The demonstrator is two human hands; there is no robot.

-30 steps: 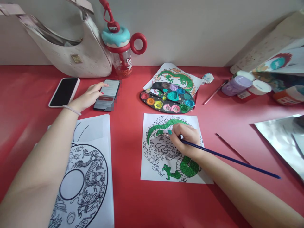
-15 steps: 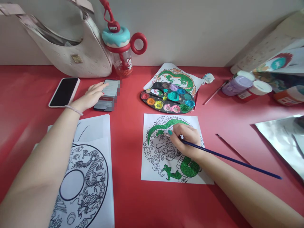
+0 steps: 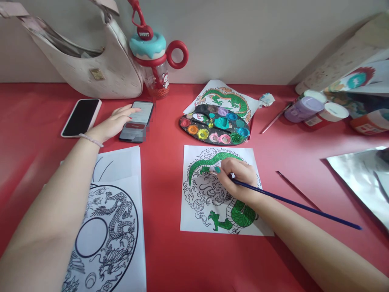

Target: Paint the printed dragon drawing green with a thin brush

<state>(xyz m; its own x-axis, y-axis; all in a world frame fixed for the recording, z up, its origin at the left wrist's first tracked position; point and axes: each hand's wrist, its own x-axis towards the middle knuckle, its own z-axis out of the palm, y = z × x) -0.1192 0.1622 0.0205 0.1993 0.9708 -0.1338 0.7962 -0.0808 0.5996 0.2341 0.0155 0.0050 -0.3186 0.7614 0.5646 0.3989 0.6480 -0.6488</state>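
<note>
while the left hand (image 3: 114,121) stretches forward over a lit phone (image 3: 139,121) – fingers loosely spread, holding nothing – the right hand (image 3: 239,178) curls over the part-green dragon drawing (image 3: 211,192) on the red table (image 3: 164,243), fingertips pinched round a blue paintbrush (image 3: 291,200) slanting rightward.

Glossy red tabletop (image 3: 164,251), paler toward the right, against a plain greyish wall (image 3: 237,40)

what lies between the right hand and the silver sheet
In the head view: a thin brush lying there, plus the long blue brush the right hand holds, slanting across.
</note>
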